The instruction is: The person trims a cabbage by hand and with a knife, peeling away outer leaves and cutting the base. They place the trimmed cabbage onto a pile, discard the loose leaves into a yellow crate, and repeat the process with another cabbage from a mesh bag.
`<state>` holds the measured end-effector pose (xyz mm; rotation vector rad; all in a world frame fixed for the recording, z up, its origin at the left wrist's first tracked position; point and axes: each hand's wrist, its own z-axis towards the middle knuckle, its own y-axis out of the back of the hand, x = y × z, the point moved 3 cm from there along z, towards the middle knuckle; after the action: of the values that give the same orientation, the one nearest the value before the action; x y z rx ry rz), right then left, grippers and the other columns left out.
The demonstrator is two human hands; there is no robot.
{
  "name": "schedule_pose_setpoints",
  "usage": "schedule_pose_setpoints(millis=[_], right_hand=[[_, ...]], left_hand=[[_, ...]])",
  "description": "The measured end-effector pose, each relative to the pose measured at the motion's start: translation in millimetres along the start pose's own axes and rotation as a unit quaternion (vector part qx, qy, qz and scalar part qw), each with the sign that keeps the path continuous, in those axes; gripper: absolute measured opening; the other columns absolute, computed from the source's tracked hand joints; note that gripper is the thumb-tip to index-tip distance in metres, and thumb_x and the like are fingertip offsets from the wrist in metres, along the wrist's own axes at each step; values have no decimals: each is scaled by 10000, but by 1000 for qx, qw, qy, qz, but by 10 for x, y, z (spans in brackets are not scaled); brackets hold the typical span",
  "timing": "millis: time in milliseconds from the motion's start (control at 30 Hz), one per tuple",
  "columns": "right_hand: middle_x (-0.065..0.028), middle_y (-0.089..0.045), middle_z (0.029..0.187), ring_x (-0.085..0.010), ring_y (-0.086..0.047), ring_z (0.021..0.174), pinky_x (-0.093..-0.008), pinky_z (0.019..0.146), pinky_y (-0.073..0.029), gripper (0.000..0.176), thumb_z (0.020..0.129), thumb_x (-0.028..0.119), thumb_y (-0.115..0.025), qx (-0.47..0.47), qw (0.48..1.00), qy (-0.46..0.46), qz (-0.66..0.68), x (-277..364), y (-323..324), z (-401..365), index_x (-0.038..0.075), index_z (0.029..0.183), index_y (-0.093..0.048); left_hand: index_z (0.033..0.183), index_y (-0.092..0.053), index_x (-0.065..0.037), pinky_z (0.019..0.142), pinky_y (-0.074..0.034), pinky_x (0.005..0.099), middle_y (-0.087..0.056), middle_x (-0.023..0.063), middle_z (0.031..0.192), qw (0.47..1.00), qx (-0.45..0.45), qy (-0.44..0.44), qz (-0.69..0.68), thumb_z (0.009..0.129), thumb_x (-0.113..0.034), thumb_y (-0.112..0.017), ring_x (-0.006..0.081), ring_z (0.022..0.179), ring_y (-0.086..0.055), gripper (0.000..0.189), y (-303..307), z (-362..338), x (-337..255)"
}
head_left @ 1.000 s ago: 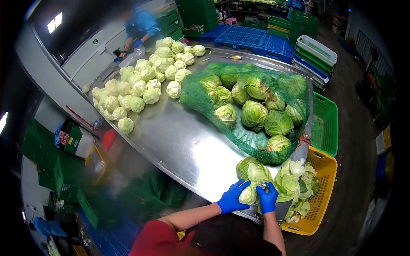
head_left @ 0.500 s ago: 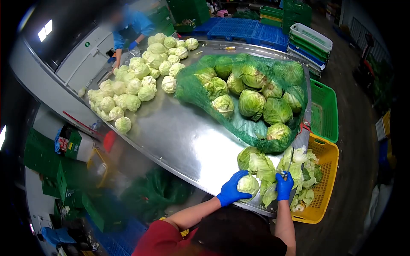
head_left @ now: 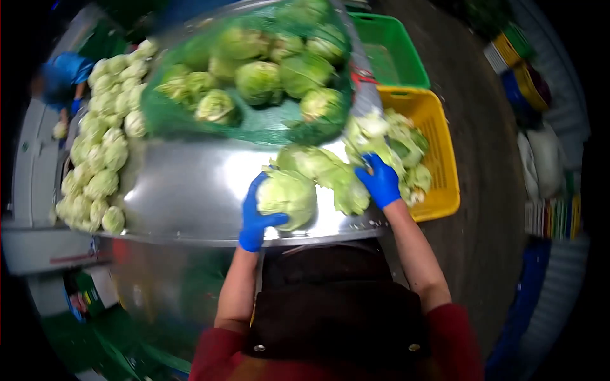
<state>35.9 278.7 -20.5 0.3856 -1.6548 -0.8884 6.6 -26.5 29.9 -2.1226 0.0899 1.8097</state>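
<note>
My left hand [head_left: 255,216], in a blue glove, grips the left side of a pale green cabbage [head_left: 287,198] near the front edge of the metal table [head_left: 171,190]. My right hand [head_left: 380,180], also gloved in blue, is curled beside loose cabbage leaves [head_left: 346,184] at the table's right end. What its fingers hold, if anything, is hidden. Behind the cabbage, a green mesh bag [head_left: 254,130] lies open with several whole cabbages in it.
A yellow basket [head_left: 445,171] with leaves in it stands at the table's right end, with a green crate [head_left: 397,51] behind. Several trimmed cabbages [head_left: 101,152] are piled at the left. A co-worker in blue [head_left: 63,76] stands beyond them.
The view has turned to the right and come closer to the table. My left hand now holds the cabbage upright on its left side, farther from my right hand.
</note>
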Motion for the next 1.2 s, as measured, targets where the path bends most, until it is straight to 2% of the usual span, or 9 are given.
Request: schedule_pose_setpoints(millis=[100, 233, 367, 667, 900, 933, 1000, 1067, 1200], right_hand=[[-61, -675, 900, -181, -622, 701, -297, 637, -502, 396, 847, 287, -697, -39, 944, 136, 299, 711, -15, -7, 85, 1172, -599], [40, -586, 776, -12, -388, 484, -187, 412, -296, 359, 866, 258, -693, 334, 793, -148, 487, 1108, 15, -97, 85, 1170, -612], [13, -658, 781, -12, -413, 450, -191, 391, -316, 292, 885, 225, -665, 278, 823, -89, 488, 923, -10, -113, 39, 1110, -655], [-56, -677, 896, -96, -622, 807, -283, 760, -518, 100, 846, -2, -664, -44, 898, 138, 416, 649, 168, -390, 3, 944, -647], [-54, -673, 857, -115, -609, 748, -273, 719, -502, 58, 879, 18, -612, -12, 887, 54, 459, 234, 504, -243, 25, 927, -644], [-25, -675, 820, -117, -610, 684, -283, 652, -508, 66, 876, 64, -635, 2, 876, -130, 465, -30, 518, -210, 56, 937, -658], [-19, -658, 760, -119, -606, 649, -259, 620, -499, 126, 860, 102, -650, -29, 867, -177, 465, -407, 498, -81, 65, 979, -632], [-29, -658, 771, -155, -607, 638, -310, 638, -510, 216, 828, 108, -681, -64, 998, 22, 15, -391, 489, -14, 110, 1041, -650], [-12, -650, 1060, -100, -530, 748, -277, 720, -484, 515, 811, 80, -690, 16, 948, 106, 299, 430, 366, -68, 117, 1304, -544]], left_hand=[[1451, -278, -30, 1052, -396, 412, -442, 142, 1386, 989, 75, 27, -121, 468, -249, -866, 288, 1259, -469, 1167, -135, 96, -102], [1509, -125, -52, 1068, -373, 431, -370, 163, 1452, 936, 163, 123, -288, 451, -236, -852, 312, 1288, -441, 1296, -424, 128, -88], [1509, -143, -66, 1070, -372, 427, -415, 169, 1423, 909, 191, 177, -324, 466, -202, -830, 315, 1268, -467, 1257, -473, 133, 89], [1442, -333, -10, 1046, -380, 347, -542, 107, 1299, 968, 188, 122, -111, 464, -150, -820, 228, 1194, -521, 1102, -479, 305, 227], [1375, -424, 25, 1069, -378, 381, -539, 169, 1295, 974, 94, 138, -155, 617, -206, -630, 285, 1201, -524, 820, -249, 281, 576], [1378, -417, 27, 1069, -377, 388, -532, 178, 1303, 965, 59, 161, -198, 629, -211, -621, 294, 1208, -518, 812, -230, 252, 604], [1384, -404, 31, 1070, -377, 403, -516, 194, 1320, 938, -11, 201, -283, 653, -220, -603, 312, 1222, -506, 798, -184, 217, 630], [1402, -370, 30, 1072, -374, 419, -489, 202, 1350, 943, 2, 191, -274, 691, -243, -578, 325, 1240, -488, 790, -133, 221, 616], [1400, -373, 22, 1061, -385, 432, -487, 203, 1357, 931, 15, 196, -308, 733, -309, -569, 333, 1233, -494, 769, -149, 160, 584]])
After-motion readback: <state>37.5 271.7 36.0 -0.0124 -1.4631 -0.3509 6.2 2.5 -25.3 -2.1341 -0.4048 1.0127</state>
